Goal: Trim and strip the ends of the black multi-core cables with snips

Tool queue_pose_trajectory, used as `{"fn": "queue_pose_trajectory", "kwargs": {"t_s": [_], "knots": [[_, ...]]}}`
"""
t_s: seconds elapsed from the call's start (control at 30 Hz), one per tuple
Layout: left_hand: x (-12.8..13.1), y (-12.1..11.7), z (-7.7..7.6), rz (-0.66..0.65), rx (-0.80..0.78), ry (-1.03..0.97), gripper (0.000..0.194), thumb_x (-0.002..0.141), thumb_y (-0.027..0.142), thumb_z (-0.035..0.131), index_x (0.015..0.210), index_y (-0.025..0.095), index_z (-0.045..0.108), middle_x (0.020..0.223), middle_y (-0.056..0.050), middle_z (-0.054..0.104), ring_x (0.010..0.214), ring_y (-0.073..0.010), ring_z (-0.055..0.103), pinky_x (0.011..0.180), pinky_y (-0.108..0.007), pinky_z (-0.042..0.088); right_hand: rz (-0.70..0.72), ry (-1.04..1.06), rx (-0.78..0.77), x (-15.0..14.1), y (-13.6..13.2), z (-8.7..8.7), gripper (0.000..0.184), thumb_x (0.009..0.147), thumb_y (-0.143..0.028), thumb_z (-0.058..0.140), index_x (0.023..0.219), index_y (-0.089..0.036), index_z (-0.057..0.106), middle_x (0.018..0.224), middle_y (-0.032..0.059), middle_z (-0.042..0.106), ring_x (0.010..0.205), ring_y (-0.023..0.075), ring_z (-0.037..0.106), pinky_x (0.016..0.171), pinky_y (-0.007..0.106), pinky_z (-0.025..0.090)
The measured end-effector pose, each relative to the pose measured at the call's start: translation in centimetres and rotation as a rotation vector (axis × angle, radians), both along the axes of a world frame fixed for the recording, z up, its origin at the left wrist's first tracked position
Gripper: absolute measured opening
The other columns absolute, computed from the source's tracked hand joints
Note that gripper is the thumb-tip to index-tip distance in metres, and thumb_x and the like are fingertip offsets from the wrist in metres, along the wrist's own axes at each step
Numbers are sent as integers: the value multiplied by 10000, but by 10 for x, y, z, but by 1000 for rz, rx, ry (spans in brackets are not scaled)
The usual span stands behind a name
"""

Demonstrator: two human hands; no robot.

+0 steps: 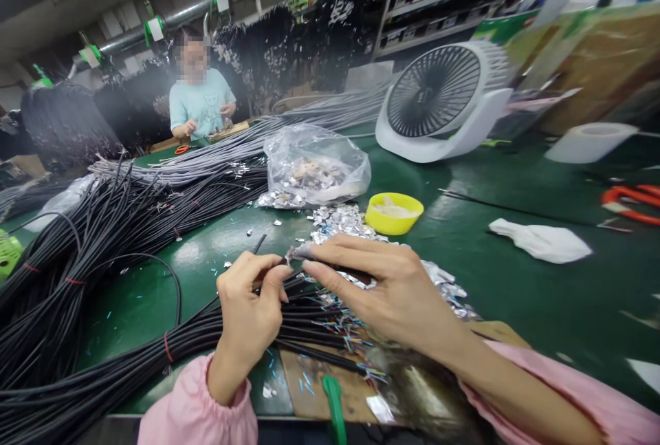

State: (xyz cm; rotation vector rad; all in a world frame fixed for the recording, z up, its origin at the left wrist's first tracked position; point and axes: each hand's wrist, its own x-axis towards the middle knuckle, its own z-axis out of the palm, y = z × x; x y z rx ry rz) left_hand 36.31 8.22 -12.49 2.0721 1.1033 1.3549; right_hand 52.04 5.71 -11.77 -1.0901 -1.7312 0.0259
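Note:
My left hand point(251, 307) pinches the end of a thin black cable point(258, 244) between thumb and fingers. My right hand point(384, 287) meets it from the right, its fingertips closed on a small silver foil piece point(295, 252) at the cable's end. Both hands hover over a bundle of black cables point(128, 362) whose stripped ends show coloured wires point(355, 342). A heap of silver foil pieces point(345, 221) lies just beyond my fingers on the green table point(515, 294).
A clear plastic bag of foil bits point(314, 166), a yellow bowl point(394, 212), a white fan point(441, 101), a white rag point(539, 240), white tape roll point(590, 141) and orange-handled tool point(632, 201) are about. Grey cables point(309, 122) stretch back. Another person point(200, 98) works at the far end.

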Motion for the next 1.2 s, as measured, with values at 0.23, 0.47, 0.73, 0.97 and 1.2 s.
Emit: {"fn": "queue_pose_trajectory", "kwargs": {"t_s": [0.23,0.47,0.73,0.97,1.2], "knots": [[-3,0,8,-284,-381,-93,408,851,422,479,566,140,554,548,10,496,402,-49,384,385,-186,285,197,108,35,3,3,10,169,877,-260,546,825,-165,675,713,38,626,623,117,585,549,199,475],[-6,2,12,-432,-661,-107,509,770,595,497,505,164,439,433,35,391,345,-44,318,336,-188,228,291,79,101,2,8,6,199,906,-207,488,783,-140,630,688,39,593,603,106,552,531,193,452],[-6,3,17,-481,-748,-93,514,749,614,494,489,185,383,414,47,352,326,-40,290,326,-193,203,314,100,116,0,12,6,215,902,-245,506,749,-148,621,662,33,597,575,105,552,513,192,446],[-7,4,18,-486,-755,-142,509,761,595,490,472,189,388,396,50,328,315,-40,265,324,-197,203,325,99,102,-2,13,4,168,883,-208,526,751,-162,620,667,32,617,592,114,580,535,198,471],[0,3,12,-440,-794,-211,444,775,504,513,500,174,396,442,59,356,337,-32,310,344,-182,216,131,124,14,-11,10,-2,126,805,-135,496,702,-164,562,586,7,558,505,107,505,467,200,407]]}}
